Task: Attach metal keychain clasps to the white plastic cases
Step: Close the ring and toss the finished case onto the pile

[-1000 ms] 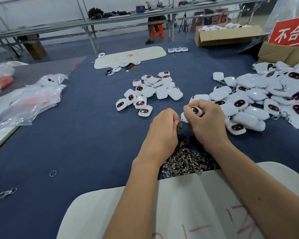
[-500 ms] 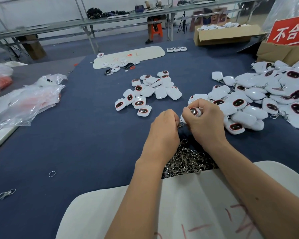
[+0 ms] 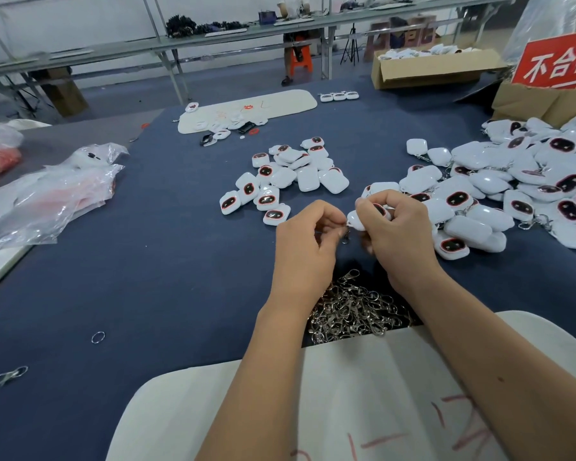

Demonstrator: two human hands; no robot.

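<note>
We see one white case (image 3: 363, 218) gripped in the right hand (image 3: 396, 234), fingers curled round it. The left hand (image 3: 308, 246) pinches a metal clasp (image 3: 346, 232) at the case's edge. A heap of clasps (image 3: 353, 309) lies below both hands. More cases (image 3: 499, 191) lie beyond the right hand.

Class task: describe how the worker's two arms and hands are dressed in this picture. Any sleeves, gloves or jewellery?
Both forearms are bare up to the frame's edge, with no sleeve showing. The left hand and right hand wear no gloves, and no rings, watch or wristband show. A small dark mark sits on the right forearm.
</note>
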